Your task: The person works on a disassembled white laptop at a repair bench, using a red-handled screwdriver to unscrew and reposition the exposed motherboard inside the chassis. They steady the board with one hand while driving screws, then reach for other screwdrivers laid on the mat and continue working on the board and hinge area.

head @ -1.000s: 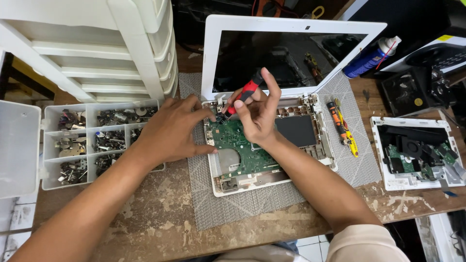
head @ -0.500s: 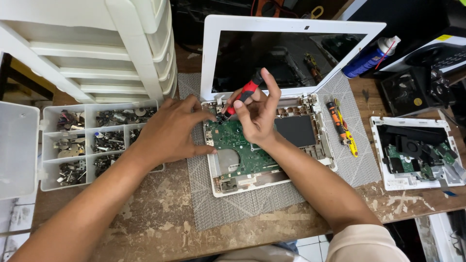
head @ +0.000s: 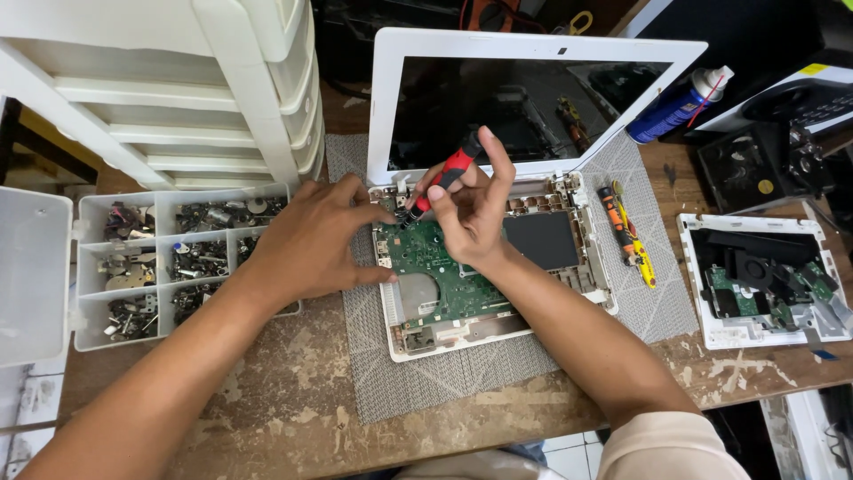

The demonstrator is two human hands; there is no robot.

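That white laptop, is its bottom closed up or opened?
Opened: the white laptop has no cover, and its green circuit board lies bare.

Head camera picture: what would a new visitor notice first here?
First, the opened white laptop at the centre on a grey mat, its green circuit board bare. The right hand holds a red-handled screwdriver with its tip at the board's upper left corner, and the left hand rests on the laptop's left edge. Left of it lies a clear compartment box of metal parts.

Even, bright overhead light; soft shadows under the hands; the screen (head: pixel 524 111) reflects clutter; sharp focus, slight edge distortion.
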